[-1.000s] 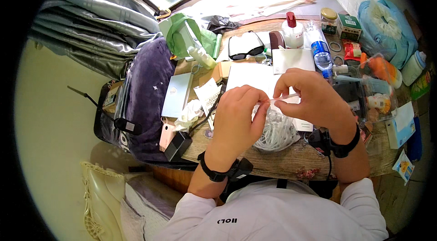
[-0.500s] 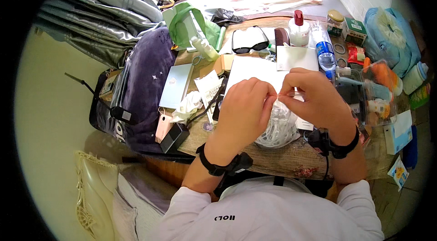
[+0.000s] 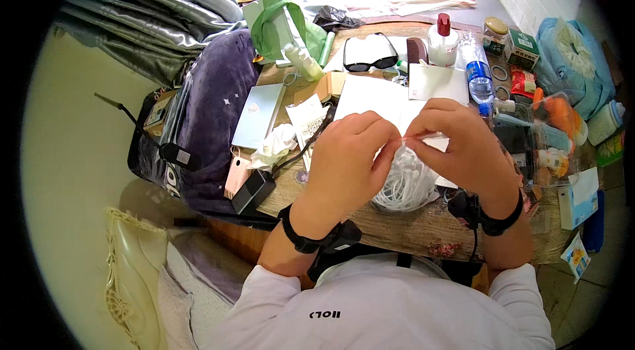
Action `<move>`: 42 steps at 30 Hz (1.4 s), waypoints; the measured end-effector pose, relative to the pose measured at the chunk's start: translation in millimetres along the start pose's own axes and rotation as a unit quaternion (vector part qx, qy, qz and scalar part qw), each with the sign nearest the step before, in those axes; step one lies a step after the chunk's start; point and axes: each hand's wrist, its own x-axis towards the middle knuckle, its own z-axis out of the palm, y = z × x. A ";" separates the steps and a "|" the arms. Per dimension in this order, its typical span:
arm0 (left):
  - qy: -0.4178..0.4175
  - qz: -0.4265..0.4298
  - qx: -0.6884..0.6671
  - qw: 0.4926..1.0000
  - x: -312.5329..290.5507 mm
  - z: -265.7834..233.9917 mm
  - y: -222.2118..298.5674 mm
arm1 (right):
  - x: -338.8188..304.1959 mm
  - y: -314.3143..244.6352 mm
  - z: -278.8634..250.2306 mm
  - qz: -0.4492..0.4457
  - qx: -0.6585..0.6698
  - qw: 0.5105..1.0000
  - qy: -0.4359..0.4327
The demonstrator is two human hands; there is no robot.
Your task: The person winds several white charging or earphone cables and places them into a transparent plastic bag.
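Note:
My left hand (image 3: 350, 161) and my right hand (image 3: 463, 145) meet over the table, thumb and forefinger of each pinched together. Their fingertips almost touch, and what lies between them is too small to make out. Just below hangs or rests a bundle of thin white loops (image 3: 405, 186), like coiled cord or bands. Its upper part is partly covered by my fingers. White paper (image 3: 370, 99) lies flat behind my hands, and a smaller white card (image 3: 438, 83) overlaps it at the right.
Sunglasses (image 3: 370, 62), a red-capped pump bottle (image 3: 443, 46) and a water bottle (image 3: 479, 79) stand beyond. A clear plastic box (image 3: 562, 171) fills the right side. At left are a light-blue box (image 3: 258, 115), a black box-shaped device (image 3: 254, 193) and a green bag (image 3: 268, 33).
The view has shifted slightly, so the tabletop things sit a little differently. My hands keep their pinch over the white bundle, with barely any movement.

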 end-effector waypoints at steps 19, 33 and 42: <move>0.014 -0.065 -0.067 0.996 -30.7 29.1 -31.3 | -12.2 14.6 41.4 -0.006 -0.208 0.978 -0.031; 0.069 -0.083 -0.099 0.989 -64.0 96.0 -61.8 | -14.2 42.4 76.1 0.096 -0.296 0.946 -0.088; 0.060 -0.102 -0.040 0.992 -65.7 111.3 -62.8 | -13.0 59.3 87.2 0.122 -0.311 0.936 -0.108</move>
